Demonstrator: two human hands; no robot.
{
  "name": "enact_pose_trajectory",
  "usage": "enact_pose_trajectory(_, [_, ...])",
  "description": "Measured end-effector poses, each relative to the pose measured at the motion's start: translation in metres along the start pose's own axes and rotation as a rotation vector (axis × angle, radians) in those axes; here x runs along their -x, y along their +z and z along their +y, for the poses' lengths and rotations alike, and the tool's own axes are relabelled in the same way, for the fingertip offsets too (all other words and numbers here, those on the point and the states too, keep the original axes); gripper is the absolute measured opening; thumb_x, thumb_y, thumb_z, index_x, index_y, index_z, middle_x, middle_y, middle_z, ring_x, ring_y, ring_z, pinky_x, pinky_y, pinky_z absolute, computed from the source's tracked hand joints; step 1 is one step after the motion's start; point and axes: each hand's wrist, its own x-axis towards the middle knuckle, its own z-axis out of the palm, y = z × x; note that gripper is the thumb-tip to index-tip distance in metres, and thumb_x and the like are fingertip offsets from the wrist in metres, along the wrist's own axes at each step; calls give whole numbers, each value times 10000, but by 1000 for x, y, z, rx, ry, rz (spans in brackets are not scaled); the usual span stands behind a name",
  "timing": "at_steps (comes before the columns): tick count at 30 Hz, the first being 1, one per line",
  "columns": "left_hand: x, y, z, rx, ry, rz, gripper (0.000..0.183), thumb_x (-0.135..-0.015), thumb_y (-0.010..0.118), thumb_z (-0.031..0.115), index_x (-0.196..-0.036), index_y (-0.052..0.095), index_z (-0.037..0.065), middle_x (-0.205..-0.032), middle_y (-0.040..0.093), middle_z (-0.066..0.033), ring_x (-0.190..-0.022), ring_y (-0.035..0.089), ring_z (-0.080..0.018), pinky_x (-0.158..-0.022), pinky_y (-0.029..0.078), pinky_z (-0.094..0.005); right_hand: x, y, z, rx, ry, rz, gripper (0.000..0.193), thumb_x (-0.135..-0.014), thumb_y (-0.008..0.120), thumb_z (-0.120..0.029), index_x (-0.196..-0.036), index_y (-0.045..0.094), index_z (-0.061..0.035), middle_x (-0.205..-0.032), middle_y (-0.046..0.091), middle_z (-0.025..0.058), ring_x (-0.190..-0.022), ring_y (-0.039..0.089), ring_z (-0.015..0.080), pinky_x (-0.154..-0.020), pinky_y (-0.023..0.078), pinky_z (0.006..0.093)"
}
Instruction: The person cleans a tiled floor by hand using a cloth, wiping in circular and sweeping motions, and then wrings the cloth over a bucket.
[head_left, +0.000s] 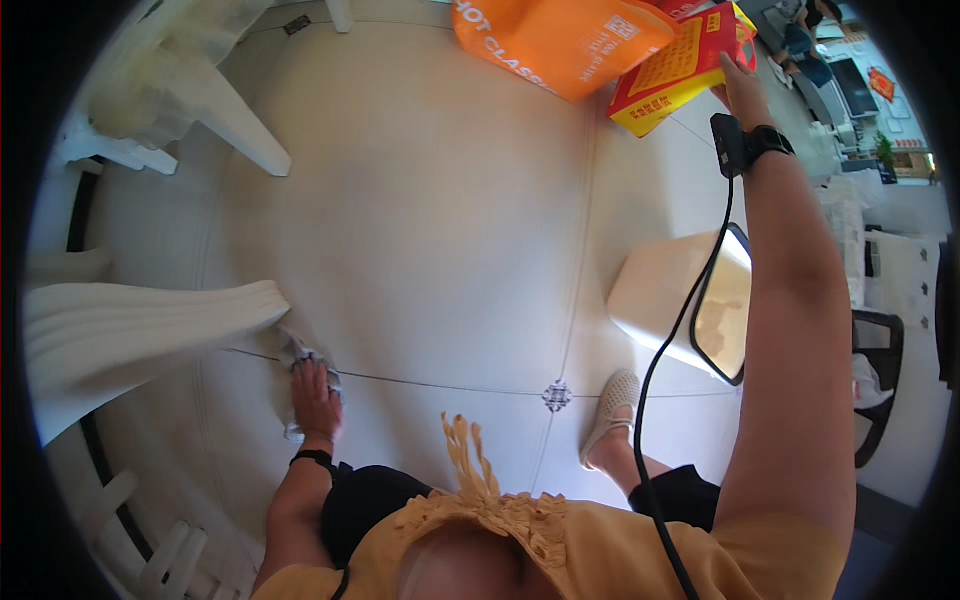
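At the lower left, my left hand (318, 397) is down at the tiled floor with its fingers over a crumpled greyish-white cloth (300, 350). The cloth sticks out on both sides of the fingers, close to the foot of a white furniture leg (160, 330). My right arm stretches far forward to the upper right. There my right hand (742, 92) grips the end of a red and yellow cardboard box (675, 70), which is tilted. An orange bag (560, 45) is just left of the box, and the box partly overlaps it.
A pale bin with a dark-rimmed opening (665, 290) lies right of centre, beside my right forearm. A black cable (655, 400) runs from my right wrist to my body. White furniture legs (235, 120) line the left. Another person (805, 55) is at the far upper right.
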Motion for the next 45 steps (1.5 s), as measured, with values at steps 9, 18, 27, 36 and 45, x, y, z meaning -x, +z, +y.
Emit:
enact_pose_trajectory(9, [0, 1, 0, 0, 9, 9, 650, -843, 599, 242, -1436, 438, 27, -1529, 364, -218, -1401, 301, -505, -1178, 234, -589, 60, 54, 16, -69, 6, -154, 642, -1013, 477, -465, -1524, 323, -107, -1541, 381, 140, -1431, 326, 373, -1151, 297, 505])
enact_pose_trajectory(18, [1, 6, -4, -27, 41, 17, 689, -854, 596, 260, -1475, 386, 47, -1546, 339, -215, -1412, 282, -504, -1170, 240, -594, 155, 99, 23, 158, -343, 151, 468, -1021, 493, -289, -1352, 532, 39, -1276, 633, 233, -1198, 597, 345, -1007, 465, 385])
enact_pose_trajectory(27, [-20, -1, 21, -123, 21, -102, 727, -869, 647, 245, -1501, 354, 38, -1578, 278, -238, -1452, 235, -487, -1213, 202, -557, 509, 140, 139, 221, -479, -980, 354, -888, 648, -67, -1240, 620, -94, -1230, 625, 153, -1209, 553, 352, -1053, 458, 437])
enact_pose_trajectory(36, [-202, 27, 160, -93, 217, 35, 646, -908, 642, 246, -1462, 382, 37, -1517, 368, -222, -1406, 328, -433, -1180, 268, -522, 584, 104, 174, 283, -211, -965, 252, -898, 623, -36, -1146, 655, -65, -1124, 657, 145, -1111, 597, 341, -988, 494, 413])
enact_pose_trajectory(45, [-257, 38, 304, 221, 439, -317, 600, -949, 576, 265, -1492, 394, 84, -1570, 328, -208, -1451, 300, -393, -1174, 263, -540, 533, 114, 191, 366, -254, -677, 264, -868, 648, -20, -1123, 684, -75, -1198, 646, 148, -1174, 574, 347, -1022, 473, 399])
